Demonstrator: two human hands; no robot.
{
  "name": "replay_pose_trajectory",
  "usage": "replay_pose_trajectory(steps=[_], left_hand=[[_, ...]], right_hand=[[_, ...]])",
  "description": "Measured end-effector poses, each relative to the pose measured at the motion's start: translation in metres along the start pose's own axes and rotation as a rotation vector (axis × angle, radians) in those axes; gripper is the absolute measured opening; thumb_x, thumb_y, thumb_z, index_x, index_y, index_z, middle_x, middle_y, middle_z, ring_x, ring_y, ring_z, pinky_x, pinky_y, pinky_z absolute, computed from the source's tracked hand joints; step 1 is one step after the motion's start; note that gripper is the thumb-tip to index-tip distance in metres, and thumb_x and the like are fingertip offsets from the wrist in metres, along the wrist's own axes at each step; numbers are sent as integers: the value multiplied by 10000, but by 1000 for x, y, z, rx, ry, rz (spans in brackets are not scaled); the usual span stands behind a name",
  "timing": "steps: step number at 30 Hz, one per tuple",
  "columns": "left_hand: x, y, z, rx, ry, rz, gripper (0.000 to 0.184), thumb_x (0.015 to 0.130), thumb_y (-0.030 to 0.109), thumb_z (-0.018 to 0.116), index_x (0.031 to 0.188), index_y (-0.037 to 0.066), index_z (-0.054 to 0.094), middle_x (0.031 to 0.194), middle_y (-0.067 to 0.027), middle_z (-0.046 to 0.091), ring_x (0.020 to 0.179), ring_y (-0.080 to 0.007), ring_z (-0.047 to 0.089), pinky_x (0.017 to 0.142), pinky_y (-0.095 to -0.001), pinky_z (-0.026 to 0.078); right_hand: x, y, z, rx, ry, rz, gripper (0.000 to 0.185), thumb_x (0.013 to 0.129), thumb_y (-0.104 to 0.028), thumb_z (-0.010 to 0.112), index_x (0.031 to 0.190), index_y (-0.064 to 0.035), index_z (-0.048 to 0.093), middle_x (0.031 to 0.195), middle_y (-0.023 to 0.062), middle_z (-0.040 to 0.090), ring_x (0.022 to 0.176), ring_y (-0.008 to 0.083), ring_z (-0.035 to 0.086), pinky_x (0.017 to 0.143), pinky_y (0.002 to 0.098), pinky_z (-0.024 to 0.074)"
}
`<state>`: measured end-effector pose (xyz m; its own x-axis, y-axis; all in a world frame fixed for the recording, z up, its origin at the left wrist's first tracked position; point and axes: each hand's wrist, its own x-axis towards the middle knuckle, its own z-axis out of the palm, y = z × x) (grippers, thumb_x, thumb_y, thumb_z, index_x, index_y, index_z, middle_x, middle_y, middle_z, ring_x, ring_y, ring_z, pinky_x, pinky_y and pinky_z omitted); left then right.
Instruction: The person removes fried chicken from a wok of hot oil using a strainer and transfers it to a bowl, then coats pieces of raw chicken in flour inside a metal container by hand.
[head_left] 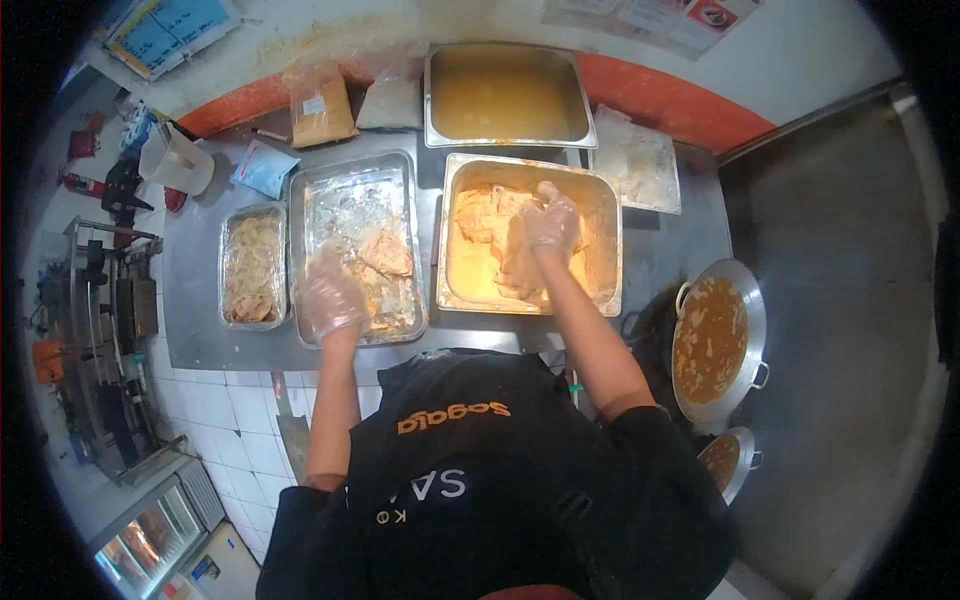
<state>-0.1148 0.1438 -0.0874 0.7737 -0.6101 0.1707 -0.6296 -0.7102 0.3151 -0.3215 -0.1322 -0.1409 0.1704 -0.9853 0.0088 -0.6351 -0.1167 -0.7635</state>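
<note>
My left hand (334,298), in a clear plastic glove, is over the lower left part of a metal tray (411,200), beside a pale coated piece of meat (386,253). Its fingers are blurred, so I cannot make out what they hold. My right hand (551,220), gloved too, is over a deep metal pan (450,230) of orange-tinted flour. Its fingers are bent above coated meat pieces (482,215) lying in the flour. Whether something is between those fingers is hard to tell.
A smaller tray of pale meat (253,262) stands at the left. Behind are a pan of yellowish liquid (510,95), a bag of orange powder (322,108) and a white jug (178,162). Two woks of brown liquid, one large (711,340), stand at the right.
</note>
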Motion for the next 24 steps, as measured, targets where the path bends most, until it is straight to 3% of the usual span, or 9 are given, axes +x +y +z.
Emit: replay_pose_trajectory(steps=[2, 4, 6, 8, 10, 17, 19, 22, 24], left_hand=[[11, 30, 25, -93, 137, 319, 470, 798, 102, 575, 1264, 44, 558, 1203, -173, 618, 1093, -330, 593, 983, -418, 447], [21, 102, 16, -408, 62, 385, 422, 818, 142, 569, 1231, 58, 584, 1186, -177, 628, 1100, -319, 594, 980, -414, 452], [32, 145, 54, -262, 19, 635, 382, 833, 153, 551, 1196, 45, 604, 1167, -189, 635, 1096, -304, 603, 962, -395, 467], [47, 189, 36, -50, -371, 652, 332, 861, 150, 537, 1155, 24, 626, 1118, -186, 658, 1038, -304, 635, 915, -371, 498], [60, 196, 82, 3, -393, 607, 292, 866, 141, 538, 1108, 24, 652, 1089, -184, 672, 1009, -302, 653, 881, -371, 514], [82, 193, 149, 205, -572, 703, 212, 864, 117, 550, 950, 50, 732, 1021, -189, 698, 943, -306, 694, 788, -383, 559], [84, 188, 155, 226, -609, 886, 199, 859, 130, 571, 946, 41, 726, 1010, -179, 701, 952, -326, 684, 802, -384, 556], [86, 196, 107, 85, -766, 898, 204, 852, 157, 587, 952, 32, 714, 1035, -192, 686, 997, -337, 661, 845, -390, 538], [81, 196, 105, 131, -791, 903, 220, 849, 177, 587, 961, 30, 707, 1042, -199, 677, 1002, -342, 652, 857, -398, 528]], right_hand=[[16, 15, -1, -77, 156, -186, 218, 777, -142, 671, 983, -75, 695, 997, 205, 673, 949, 313, 663, 823, 396, 522], [23, -2, -18, -411, -301, -64, 272, 750, -160, 703, 991, -36, 686, 1038, 208, 669, 1012, 316, 648, 867, 385, 513], [26, -12, -35, -354, -357, -24, 302, 761, -169, 704, 1034, -40, 687, 1058, 200, 672, 1035, 314, 643, 890, 373, 503], [31, -7, -44, -296, -412, 8, 332, 772, -177, 705, 1076, -43, 687, 1079, 193, 675, 1058, 311, 637, 913, 361, 493], [28, 16, -47, -87, -47, -215, 335, 726, -237, 729, 994, -37, 700, 1017, 196, 679, 1006, 327, 646, 890, 380, 496], [-2, -14, -87, -311, -108, 20, 303, 654, -202, 748, 878, -6, 689, 898, 193, 684, 837, 326, 657, 799, 383, 514], [-14, 11, -67, -279, 144, -443, 166, 614, -120, 717, 725, -24, 639, 706, 182, 614, 693, 311, 624, 637, 401, 472], [-5, 1, -79, 22, 66, -235, 151, 622, -130, 710, 666, -16, 621, 682, 190, 619, 665, 323, 619, 635, 400, 474], [-8, 3, -79, -77, -45, -236, 146, 625, -130, 705, 684, -15, 638, 701, 189, 633, 678, 325, 625, 665, 399, 487]])
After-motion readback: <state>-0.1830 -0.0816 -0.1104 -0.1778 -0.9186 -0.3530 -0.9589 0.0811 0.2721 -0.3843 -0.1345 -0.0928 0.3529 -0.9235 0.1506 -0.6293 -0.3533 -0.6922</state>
